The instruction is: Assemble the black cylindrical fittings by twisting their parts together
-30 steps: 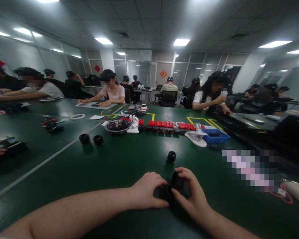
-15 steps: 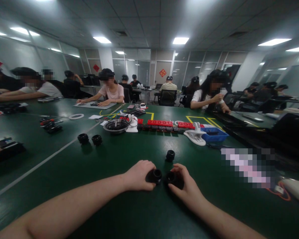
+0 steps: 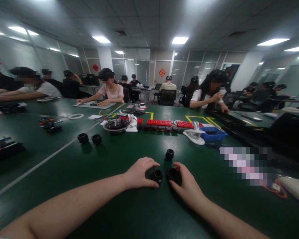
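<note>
My left hand (image 3: 142, 174) curves around a short black cylindrical fitting (image 3: 158, 176) with a round hole on top. Its thumb and fingers are spread, with a gap between palm and piece. My right hand (image 3: 185, 182) has thumb and fingers closed on the sides of a wider black ring-shaped piece (image 3: 174, 176). The two pieces stand close together but apart, at or near the table surface. Just beyond them stands another black ribbed fitting (image 3: 169, 154). Two similar ones, a left fitting (image 3: 83, 138) and a right fitting (image 3: 96, 139), stand farther left.
The green table (image 3: 102, 212) carries a metal bowl (image 3: 114, 130) of dark parts, red blocks (image 3: 159, 122), a white clamp-like piece (image 3: 194, 134) and a blue bin (image 3: 215, 134). Pliers-like tools (image 3: 49, 124) lie left. Several people sit around, one person (image 3: 111, 91) across the table.
My left hand's fingers have spread from the black fitting, which shows more clearly between them. My right hand has shifted slightly, and its black piece now shows a wide opening.
</note>
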